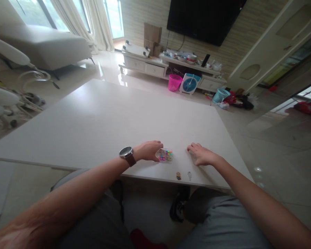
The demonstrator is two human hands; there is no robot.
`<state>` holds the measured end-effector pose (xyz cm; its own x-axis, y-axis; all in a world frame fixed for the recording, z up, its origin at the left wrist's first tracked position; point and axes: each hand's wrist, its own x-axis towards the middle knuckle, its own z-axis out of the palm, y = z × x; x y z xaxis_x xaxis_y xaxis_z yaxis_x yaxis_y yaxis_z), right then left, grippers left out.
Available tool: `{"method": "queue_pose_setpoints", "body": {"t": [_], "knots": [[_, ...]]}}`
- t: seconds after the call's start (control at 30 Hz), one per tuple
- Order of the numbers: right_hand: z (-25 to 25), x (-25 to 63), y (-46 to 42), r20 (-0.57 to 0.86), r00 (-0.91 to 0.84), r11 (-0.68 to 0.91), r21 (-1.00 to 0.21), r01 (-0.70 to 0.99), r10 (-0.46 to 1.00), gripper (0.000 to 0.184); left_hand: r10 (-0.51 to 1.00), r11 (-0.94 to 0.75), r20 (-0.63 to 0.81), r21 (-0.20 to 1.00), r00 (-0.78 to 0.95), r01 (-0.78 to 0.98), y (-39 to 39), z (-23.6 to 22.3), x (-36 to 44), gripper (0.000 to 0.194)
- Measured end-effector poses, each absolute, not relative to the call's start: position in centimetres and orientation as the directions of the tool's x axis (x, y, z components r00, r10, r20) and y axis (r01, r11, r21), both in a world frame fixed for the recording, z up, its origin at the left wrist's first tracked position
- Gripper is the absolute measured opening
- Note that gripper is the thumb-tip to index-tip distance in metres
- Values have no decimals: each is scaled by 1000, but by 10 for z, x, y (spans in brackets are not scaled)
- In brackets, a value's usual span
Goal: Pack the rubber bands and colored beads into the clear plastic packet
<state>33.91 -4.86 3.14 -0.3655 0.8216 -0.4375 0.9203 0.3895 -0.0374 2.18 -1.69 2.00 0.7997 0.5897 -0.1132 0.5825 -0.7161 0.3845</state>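
A small clear plastic box filled with colourful little pieces sits on the white table near its front edge. My left hand, with a watch on the wrist, rests at the box's left side, its fingers curled round it. My right hand lies on the table to the right of the box, apart from it, fingers bent with their tips on the surface and nothing in them. Two tiny items lie closer to the edge: a yellow and blue figure and a small pale piece.
Beyond the table stands a low TV cabinet under a wall-mounted screen, with a pink basket, a small blue fan and a teal basket on the floor. A sofa stands at the left. My knees are under the table's front edge.
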Motion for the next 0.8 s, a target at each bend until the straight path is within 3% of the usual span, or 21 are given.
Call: {"method": "queue_pose_setpoints", "body": {"t": [0.07, 0.17, 0.27, 0.37, 0.47, 0.57, 0.67, 0.8], "knots": [[33, 343, -52, -377, -402, 378, -140, 915, 834, 59, 586, -716, -117, 389, 802, 579, -17, 20, 22, 42], [39, 341, -54, -274, -463, 309, -458, 833, 843, 53, 585, -713, -71, 429, 808, 554, -16, 21, 21, 59], [46, 328, -53, -190, -473, 172, -766, 619, 861, 52, 580, -727, 100, 512, 808, 458, -18, 27, 22, 85], [49, 307, -53, -168, -496, -15, -955, 297, 852, 50, 555, -752, 264, 565, 789, 339, -24, 38, 25, 85], [52, 286, -53, -139, -590, -121, -990, 71, 795, 49, 526, -768, 320, 577, 788, 278, -30, 46, 28, 80], [55, 271, -53, -132, -649, -208, -977, -42, 749, 50, 495, -780, 335, 578, 802, 241, -34, 51, 28, 65], [55, 263, -51, -137, -667, -248, -966, -74, 733, 49, 507, -776, 356, 585, 785, 235, -35, 53, 28, 53], [49, 259, -45, -160, -673, -249, -968, -37, 722, 53, 524, -779, 362, 570, 771, 262, -35, 51, 28, 62]]}}
